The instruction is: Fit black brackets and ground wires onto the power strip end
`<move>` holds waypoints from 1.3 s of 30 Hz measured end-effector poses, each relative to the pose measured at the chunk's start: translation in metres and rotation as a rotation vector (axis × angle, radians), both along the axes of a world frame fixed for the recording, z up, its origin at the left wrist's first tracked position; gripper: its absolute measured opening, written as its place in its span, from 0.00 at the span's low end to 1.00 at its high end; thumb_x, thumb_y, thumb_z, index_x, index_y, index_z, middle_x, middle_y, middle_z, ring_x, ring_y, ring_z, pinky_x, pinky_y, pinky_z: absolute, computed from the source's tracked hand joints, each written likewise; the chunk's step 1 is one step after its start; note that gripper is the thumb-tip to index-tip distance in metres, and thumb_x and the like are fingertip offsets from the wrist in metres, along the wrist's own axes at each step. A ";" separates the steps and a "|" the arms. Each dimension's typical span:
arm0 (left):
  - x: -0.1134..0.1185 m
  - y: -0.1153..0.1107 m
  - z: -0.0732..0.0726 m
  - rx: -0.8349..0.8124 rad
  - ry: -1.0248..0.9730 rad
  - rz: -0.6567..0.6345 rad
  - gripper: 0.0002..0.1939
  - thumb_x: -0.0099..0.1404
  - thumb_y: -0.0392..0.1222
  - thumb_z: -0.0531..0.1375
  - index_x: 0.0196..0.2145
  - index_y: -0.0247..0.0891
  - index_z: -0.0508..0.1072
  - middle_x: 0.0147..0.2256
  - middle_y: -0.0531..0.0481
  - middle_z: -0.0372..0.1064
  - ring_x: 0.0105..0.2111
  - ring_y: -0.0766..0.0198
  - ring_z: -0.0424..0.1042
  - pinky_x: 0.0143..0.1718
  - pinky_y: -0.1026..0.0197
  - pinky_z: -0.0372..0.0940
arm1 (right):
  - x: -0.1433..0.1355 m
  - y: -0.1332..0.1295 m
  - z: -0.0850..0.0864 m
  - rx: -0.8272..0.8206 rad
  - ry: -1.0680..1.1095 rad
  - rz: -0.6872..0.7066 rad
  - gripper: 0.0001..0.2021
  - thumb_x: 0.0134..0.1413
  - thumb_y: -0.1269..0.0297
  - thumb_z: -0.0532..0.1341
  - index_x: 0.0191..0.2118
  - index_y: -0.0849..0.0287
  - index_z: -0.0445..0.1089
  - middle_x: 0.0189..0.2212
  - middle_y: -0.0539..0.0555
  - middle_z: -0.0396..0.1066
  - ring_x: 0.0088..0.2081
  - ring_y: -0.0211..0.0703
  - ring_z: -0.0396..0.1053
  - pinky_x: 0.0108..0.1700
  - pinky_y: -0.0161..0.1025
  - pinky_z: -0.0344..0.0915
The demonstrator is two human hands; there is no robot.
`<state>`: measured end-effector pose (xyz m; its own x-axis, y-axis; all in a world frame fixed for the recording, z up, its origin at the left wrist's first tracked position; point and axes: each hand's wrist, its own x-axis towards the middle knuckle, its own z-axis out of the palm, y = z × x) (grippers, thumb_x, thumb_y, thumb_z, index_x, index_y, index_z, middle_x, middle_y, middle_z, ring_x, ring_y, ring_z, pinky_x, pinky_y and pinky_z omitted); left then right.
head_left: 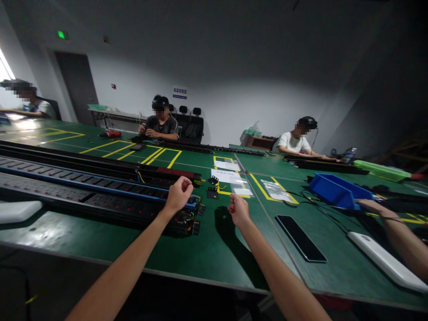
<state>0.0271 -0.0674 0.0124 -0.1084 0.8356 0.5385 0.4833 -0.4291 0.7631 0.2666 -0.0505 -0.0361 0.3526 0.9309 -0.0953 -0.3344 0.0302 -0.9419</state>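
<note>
My left hand (180, 194) is in a pinch over the right end of a long black strip with a blue edge and red dots (110, 207). Whatever its fingertips hold, if anything, is too small to make out. My right hand (239, 209) hovers above the green table, fingers curled together, and I cannot see what is in them. Between and beyond both hands lie small black plates with square holes (212, 193), beside a yellow wire (220, 187). Wires and small end pieces (196, 227) stick out at the strip's right end.
A phone (301, 238), a white device (384, 258) and a blue bin (339, 189) are on the right, where another person's hand (368, 205) touches the bin. Papers (227, 175) and a plastic bag (276, 191) lie farther back. Several people sit around the table (207, 258).
</note>
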 end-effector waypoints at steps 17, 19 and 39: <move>0.005 -0.010 0.001 0.030 0.281 -0.365 0.13 0.65 0.46 0.61 0.45 0.39 0.74 0.38 0.48 0.73 0.36 0.61 0.72 0.39 0.59 0.67 | -0.019 -0.014 0.011 0.225 -0.412 0.467 0.15 0.43 0.52 0.68 0.25 0.60 0.73 0.19 0.48 0.68 0.20 0.34 0.60 0.24 0.33 0.55; 0.004 -0.007 0.000 0.080 0.261 -0.264 0.11 0.65 0.45 0.59 0.42 0.38 0.74 0.35 0.50 0.69 0.33 0.63 0.70 0.36 0.60 0.67 | -0.012 -0.006 0.007 0.202 -0.424 0.294 0.15 0.42 0.51 0.68 0.25 0.59 0.72 0.19 0.48 0.66 0.20 0.35 0.59 0.24 0.34 0.54; 0.000 -0.006 -0.003 -0.036 0.433 0.011 0.09 0.64 0.37 0.57 0.41 0.41 0.73 0.37 0.49 0.67 0.33 0.62 0.70 0.34 0.61 0.64 | 0.106 0.043 -0.010 -0.097 -0.580 -0.704 0.22 0.47 0.69 0.53 0.49 0.65 0.72 0.37 0.62 0.72 0.39 0.53 0.69 0.46 0.45 0.64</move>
<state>0.0266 -0.0733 0.0090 0.1126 0.8546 0.5069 0.7665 -0.3994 0.5030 0.3724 -0.0074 -0.0457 0.8525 0.4799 0.2070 0.2572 -0.0405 -0.9655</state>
